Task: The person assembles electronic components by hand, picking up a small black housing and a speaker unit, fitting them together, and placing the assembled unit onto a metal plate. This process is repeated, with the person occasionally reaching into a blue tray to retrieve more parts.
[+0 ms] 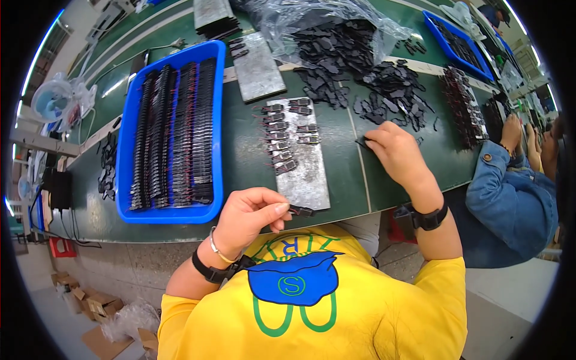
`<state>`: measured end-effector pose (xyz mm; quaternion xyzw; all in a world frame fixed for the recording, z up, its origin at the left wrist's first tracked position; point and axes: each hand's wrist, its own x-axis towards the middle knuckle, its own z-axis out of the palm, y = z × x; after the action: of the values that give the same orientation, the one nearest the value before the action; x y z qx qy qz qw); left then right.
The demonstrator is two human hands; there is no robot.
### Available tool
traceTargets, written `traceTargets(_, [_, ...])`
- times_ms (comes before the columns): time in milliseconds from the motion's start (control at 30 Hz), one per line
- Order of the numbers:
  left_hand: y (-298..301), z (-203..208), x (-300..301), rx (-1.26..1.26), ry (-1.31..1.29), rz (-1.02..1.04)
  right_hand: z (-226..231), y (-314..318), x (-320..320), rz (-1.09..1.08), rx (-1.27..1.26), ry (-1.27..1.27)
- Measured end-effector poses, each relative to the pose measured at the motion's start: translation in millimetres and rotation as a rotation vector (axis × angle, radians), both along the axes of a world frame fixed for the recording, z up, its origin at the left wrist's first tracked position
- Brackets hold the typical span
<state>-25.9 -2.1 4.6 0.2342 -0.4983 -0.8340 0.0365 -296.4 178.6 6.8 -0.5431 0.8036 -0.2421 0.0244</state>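
Note:
My left hand (254,217) is closed in a pinch at the near end of a grey metal plate (309,174). Between its thumb and finger sits a small black part (302,210). Two uneven columns of small black parts with thin red wires (278,136) lie on that plate. To the right, over the green tabletop, my right hand (393,151) pinches a small flat black piece (362,142), partly hidden by the fingers. Just beyond that hand spreads a loose heap of flat black pieces (393,93).
A blue tray (219,120) packed with rows of black parts stands at left. Farther back are another metal plate (258,69) and a clear plastic bag (384,36) spilling black pieces. At right, a co-worker in a blue denim sleeve (510,192) sits near more wired parts (463,108).

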Motion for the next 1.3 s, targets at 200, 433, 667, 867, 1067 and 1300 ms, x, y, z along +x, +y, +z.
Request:
traceTargets(200, [-4,-1,5,0.020,0.053,-0.005,11,-2,10,-0.008,-0.007,-0.023])
traceTargets(433, [-2,-2,3,0.020,0.060,-0.010,12,-13,6,0.008,0.169,0.035])
traceTargets(667, [-1,1,2,0.023,0.020,0.029,6,-14,25,0.007,0.032,0.187])
traceTargets(867, [2,-1,-4,0.006,-0.004,0.080,17,-7,72,0.030,-0.272,-0.519])
traceTargets(1067, [5,0,-8,0.006,-0.025,0.084,24,-24,106,0.260,-0.360,-0.285])
traceTargets(1300, [4,0,-5,0.010,-0.013,0.071,25,-29,119,0.296,-0.407,-0.082])
